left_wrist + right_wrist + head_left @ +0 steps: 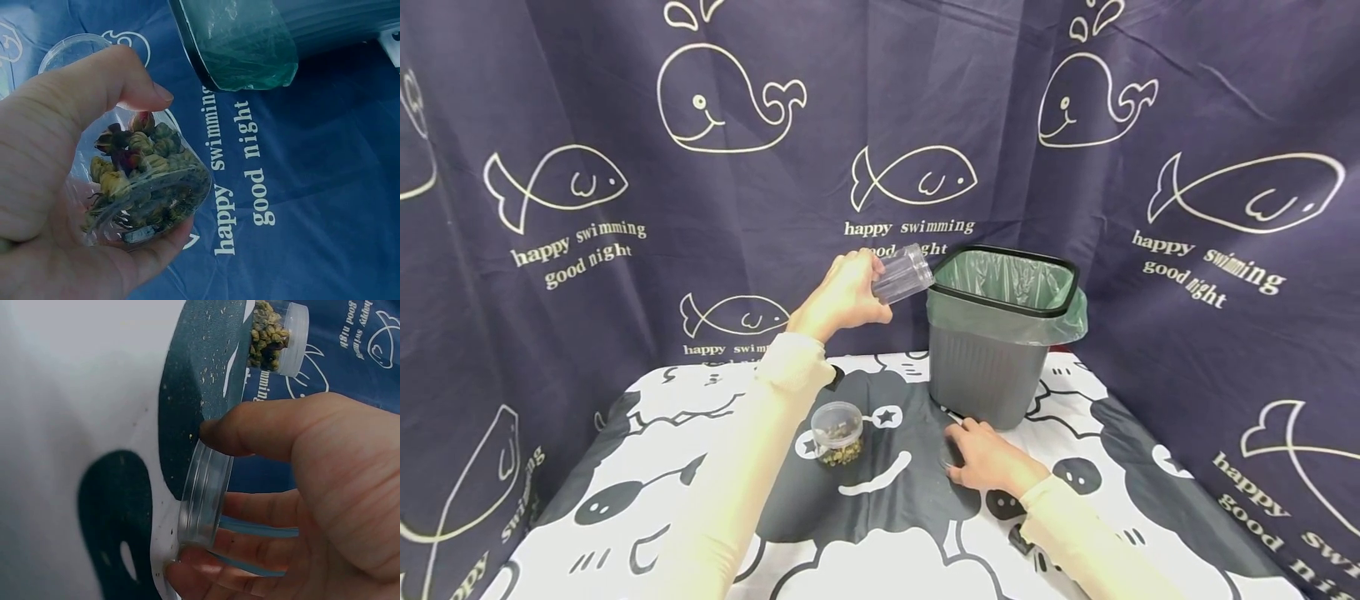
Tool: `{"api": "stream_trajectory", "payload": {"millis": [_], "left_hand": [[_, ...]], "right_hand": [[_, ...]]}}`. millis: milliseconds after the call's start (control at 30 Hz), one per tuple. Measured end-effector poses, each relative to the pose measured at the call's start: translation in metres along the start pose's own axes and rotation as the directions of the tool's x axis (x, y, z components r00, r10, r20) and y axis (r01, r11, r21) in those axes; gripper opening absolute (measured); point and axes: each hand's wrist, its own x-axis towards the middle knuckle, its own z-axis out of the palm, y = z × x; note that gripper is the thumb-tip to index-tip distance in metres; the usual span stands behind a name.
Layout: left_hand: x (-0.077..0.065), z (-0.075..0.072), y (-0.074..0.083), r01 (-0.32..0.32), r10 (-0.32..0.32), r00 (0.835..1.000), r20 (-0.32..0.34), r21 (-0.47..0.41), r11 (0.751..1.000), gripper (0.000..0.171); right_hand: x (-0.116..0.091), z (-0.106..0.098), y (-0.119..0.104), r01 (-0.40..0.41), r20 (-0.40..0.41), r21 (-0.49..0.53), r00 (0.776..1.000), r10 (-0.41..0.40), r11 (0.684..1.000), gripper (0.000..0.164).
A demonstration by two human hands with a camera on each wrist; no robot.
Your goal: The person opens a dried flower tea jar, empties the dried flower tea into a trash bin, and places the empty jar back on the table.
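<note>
My left hand (844, 293) grips a clear plastic jar (904, 275), tilted with its threaded mouth toward the bin. Dried flower buds (140, 165), yellowish-green and dark red, lie in the jar's lower part in the left wrist view; the hand hides that part in the head view. Low at the table, my right hand (988, 458) holds a clear, ridged plastic lid (203, 497) by its edges between thumb and fingers. A second clear jar (837, 433), with a translucent lid and yellow-green dried buds inside, stands on the table between the arms.
A grey bin (985, 375) with a black rim and green liner stands at the back right, just beyond the right hand. White cloth with dark cartoon figures covers the table (857, 571). A dark blue printed curtain (820, 100) hangs behind and along the sides.
</note>
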Motion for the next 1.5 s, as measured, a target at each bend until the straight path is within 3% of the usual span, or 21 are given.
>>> {"api": "stream_trajectory", "payload": {"millis": [433,667,1067,1500], "left_hand": [[0.007,-0.004,0.010,-0.037,0.038,0.999,-0.020,0.012,0.999,0.061],[0.012,-0.003,0.014,-0.022,0.022,1.000,-0.009,0.022,1.000,0.062],[0.030,0.001,0.024,-0.063,0.062,0.998,0.014,0.043,0.997,0.062],[0.045,-0.005,0.039,-0.092,0.091,0.996,0.020,0.109,0.990,0.065]], "right_hand": [[-0.001,0.000,0.001,0.001,-0.009,0.011,1.000,-0.001,1.000,0.051],[-0.001,0.001,0.000,-0.002,-0.001,0.001,1.000,0.002,1.000,0.050],[-0.002,-0.002,-0.001,0.017,-0.015,-0.008,1.000,-0.017,1.000,0.051],[-0.002,-0.001,0.000,0.022,-0.033,-0.020,0.999,-0.023,1.000,0.051]]}}
